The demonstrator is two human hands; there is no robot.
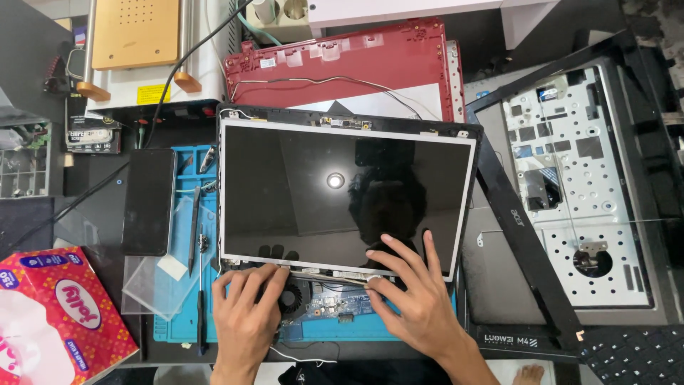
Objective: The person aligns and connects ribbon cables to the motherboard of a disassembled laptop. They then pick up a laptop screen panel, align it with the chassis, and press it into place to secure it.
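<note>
- My left hand point(246, 310) lay at the lower edge of the laptop screen panel point(345, 196), fingers bent, pinching nothing I could see.
- My right hand point(417, 292) rested spread and flat on the panel's bottom right part.
- The panel sat over the blue mat point(187, 314), just beside a black phone point(148, 202).

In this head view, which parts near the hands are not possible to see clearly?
- Board under the panel: mostly hidden by left hand and right hand.
- Panel's lower edge: partly covered by fingers.
- Tissue box: cut off by the frame's left edge.
</note>
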